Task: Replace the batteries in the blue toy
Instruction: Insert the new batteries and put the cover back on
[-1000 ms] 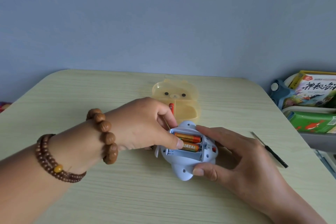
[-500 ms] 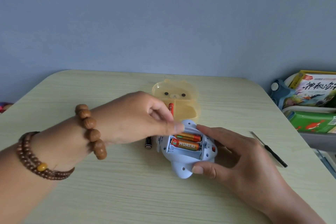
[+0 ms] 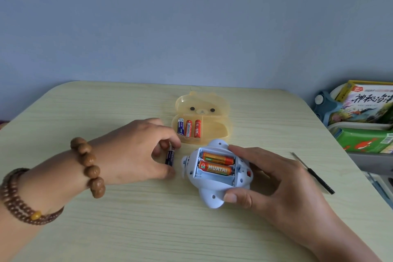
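The pale blue toy [image 3: 212,193] lies upside down on the table, its battery bay open. Two orange batteries [image 3: 215,164] fill the upper slots; the lowest slot is bare. My right hand [image 3: 274,185] grips the toy from its right side, thumb on the near edge. My left hand [image 3: 136,151] rests just left of the toy, thumb and fingers pinched on a dark blue battery [image 3: 170,156] that touches the table. An open yellow bear-shaped case [image 3: 214,125] behind the toy holds three batteries [image 3: 188,127].
A thin black screwdriver [image 3: 312,173] lies on the table to the right of my right hand. Off the right table edge stands a rack with books [image 3: 365,108]. The pale wooden table [image 3: 106,229] ends at a blue wall.
My left hand has left the battery bay, moved left and down, and closed on the dark blue battery on the table. The right hand and toy have stayed in place.
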`<state>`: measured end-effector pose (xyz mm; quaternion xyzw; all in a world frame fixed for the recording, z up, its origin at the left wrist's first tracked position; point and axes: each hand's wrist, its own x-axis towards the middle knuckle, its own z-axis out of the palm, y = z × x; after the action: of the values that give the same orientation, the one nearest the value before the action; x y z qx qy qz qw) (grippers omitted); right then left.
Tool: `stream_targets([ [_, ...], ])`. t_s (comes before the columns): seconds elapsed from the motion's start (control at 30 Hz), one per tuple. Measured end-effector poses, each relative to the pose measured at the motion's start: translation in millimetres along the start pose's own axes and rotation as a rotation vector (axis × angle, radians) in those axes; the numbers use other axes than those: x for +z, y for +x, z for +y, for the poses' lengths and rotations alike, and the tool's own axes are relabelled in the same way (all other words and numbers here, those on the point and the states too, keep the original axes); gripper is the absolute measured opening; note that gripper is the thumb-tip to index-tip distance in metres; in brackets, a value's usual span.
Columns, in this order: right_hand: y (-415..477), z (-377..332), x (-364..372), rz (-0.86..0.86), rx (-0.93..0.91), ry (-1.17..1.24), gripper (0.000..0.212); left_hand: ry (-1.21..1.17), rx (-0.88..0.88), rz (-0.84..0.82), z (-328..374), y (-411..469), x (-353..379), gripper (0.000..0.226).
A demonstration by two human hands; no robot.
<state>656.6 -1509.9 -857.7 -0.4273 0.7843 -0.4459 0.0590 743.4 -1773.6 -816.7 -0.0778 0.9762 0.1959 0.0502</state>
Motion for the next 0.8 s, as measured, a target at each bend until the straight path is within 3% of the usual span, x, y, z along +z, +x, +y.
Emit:
stream_targets([
  [0.17, 0.3, -1.2, -0.2, 0.000, 0.005, -0.012, 0.070, -0.134, -0.009, 0.088, -2.8, -2.2, -0.4, 0.044],
  [0.27, 0.1, -0.6, 0.0, 0.002, 0.010, -0.005, 0.070, -0.339, -0.005, 0.189, -0.3, -3.6, -5.1, 0.040],
  [0.43, 0.2, 0.1, 0.1, -0.003, 0.011, 0.004, 0.069, -0.707, 0.252, 0.315, 30.7, -12.9, -17.2, 0.023],
  [0.57, 0.4, 0.1, 0.6, -0.005, 0.005, 0.007, 0.068, -0.388, 0.530, 0.331, 53.3, -14.8, -2.6, 0.020],
  [0.8, 0.7, 0.9, 1.1, 0.013, -0.021, 0.014, 0.069, -0.163, 0.588, 0.312, 53.4, -13.6, 7.7, 0.008],
])
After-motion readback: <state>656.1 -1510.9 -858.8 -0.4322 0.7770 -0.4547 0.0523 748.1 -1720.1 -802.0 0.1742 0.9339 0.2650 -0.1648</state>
